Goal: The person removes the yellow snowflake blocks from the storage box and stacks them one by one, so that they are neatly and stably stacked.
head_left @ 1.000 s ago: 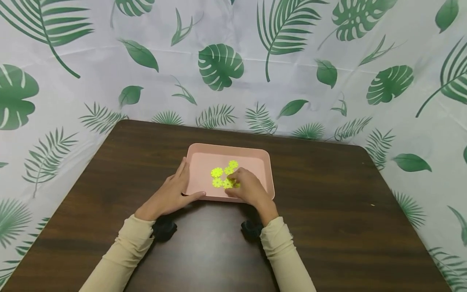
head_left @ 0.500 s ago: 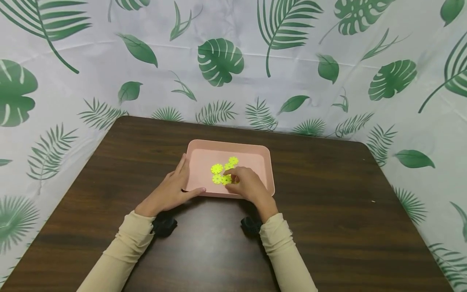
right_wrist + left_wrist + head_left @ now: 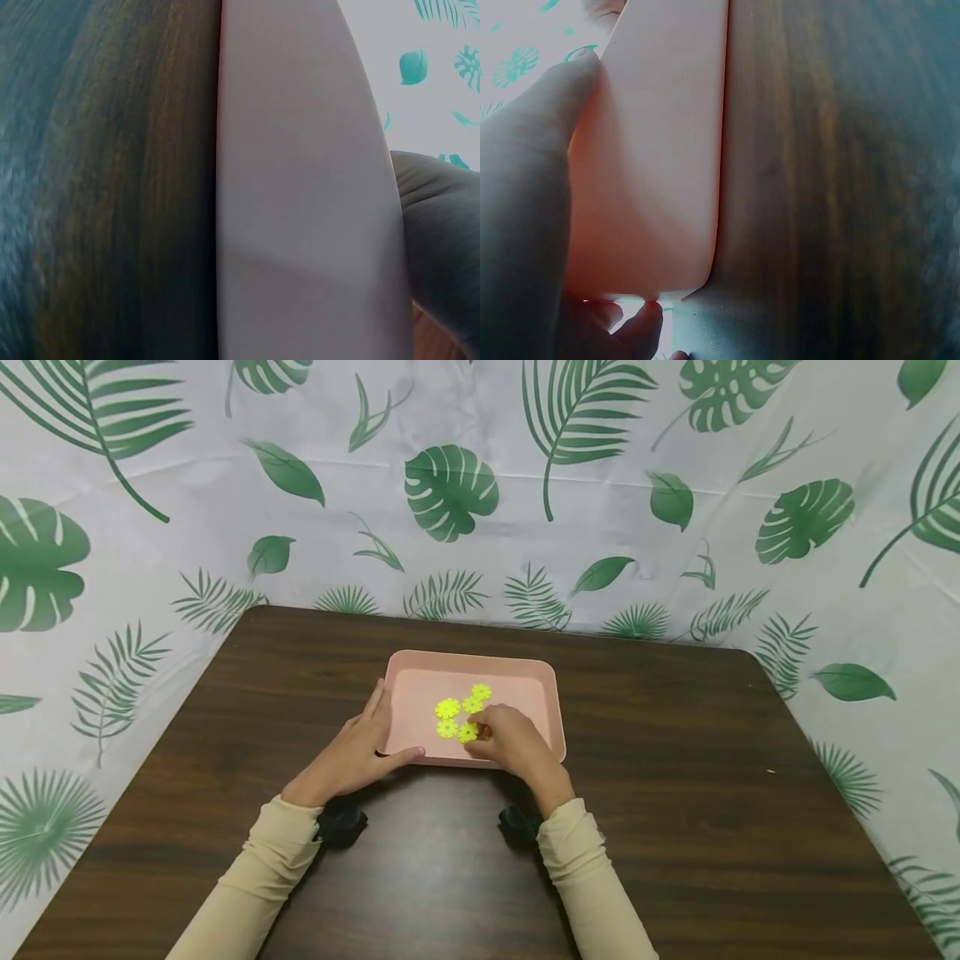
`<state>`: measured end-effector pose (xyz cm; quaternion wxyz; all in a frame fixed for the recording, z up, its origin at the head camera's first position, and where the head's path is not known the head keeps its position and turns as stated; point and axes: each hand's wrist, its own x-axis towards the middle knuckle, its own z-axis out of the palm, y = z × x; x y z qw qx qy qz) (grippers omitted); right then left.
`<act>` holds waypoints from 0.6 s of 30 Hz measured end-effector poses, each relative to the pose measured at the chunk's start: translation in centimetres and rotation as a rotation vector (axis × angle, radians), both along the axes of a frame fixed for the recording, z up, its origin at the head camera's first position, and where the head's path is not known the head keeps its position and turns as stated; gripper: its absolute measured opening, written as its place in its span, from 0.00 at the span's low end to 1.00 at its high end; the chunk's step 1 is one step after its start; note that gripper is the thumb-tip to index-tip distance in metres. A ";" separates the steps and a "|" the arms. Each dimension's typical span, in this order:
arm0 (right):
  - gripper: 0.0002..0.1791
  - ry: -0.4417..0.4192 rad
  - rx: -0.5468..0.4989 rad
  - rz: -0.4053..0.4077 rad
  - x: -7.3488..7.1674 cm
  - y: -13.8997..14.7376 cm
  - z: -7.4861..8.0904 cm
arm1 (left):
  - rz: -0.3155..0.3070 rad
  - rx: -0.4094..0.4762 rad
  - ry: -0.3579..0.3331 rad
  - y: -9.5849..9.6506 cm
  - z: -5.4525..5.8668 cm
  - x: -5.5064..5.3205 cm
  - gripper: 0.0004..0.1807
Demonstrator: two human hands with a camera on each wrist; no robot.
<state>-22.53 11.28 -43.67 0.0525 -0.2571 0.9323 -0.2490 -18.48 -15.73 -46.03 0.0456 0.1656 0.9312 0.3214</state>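
Observation:
In the head view, a shallow pink tray (image 3: 551,710) holds several yellow flower-shaped discs (image 3: 447,708). My left hand (image 3: 349,752) rests against its near left corner, fingers straight along the left side and thumb along the front rim. The left wrist view shows that thumb (image 3: 532,150) at the rim, with fingertips (image 3: 641,330) at the tray's end. Over the tray's right half, my right hand (image 3: 517,743) pinches one yellow disc (image 3: 467,732) between thumb and index finger. Its palm side is hidden. In the right wrist view the tray wall (image 3: 307,180) covers the fingertips.
The tray stands on a dark wooden table (image 3: 675,777). Behind the table hangs a white cloth (image 3: 502,485) printed with green leaves. A small pale speck (image 3: 771,771) lies on the table to the right. Black wrist mounts (image 3: 341,827) sit under both wrists.
My right hand stays over the discs, its thumb and fingertips shifting slightly around the near disc. My left hand and the tray keep their places; the head view tilts a little.

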 end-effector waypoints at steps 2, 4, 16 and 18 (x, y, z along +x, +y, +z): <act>0.10 0.012 0.011 -0.002 0.0 0.4 0.2 | 0.000 0.000 -0.001 0.0 0.1 0.0 0.63; 0.13 0.043 0.030 -0.008 0.0 0.9 0.4 | -0.003 -0.002 -0.002 0.1 0.1 0.0 0.63; 0.20 0.129 -0.069 -0.195 0.6 9.3 3.5 | -0.014 0.007 0.007 0.1 0.3 0.1 0.61; 0.21 0.108 -0.062 -0.245 0.7 11.0 3.7 | -0.015 0.003 0.007 0.1 0.2 0.1 0.61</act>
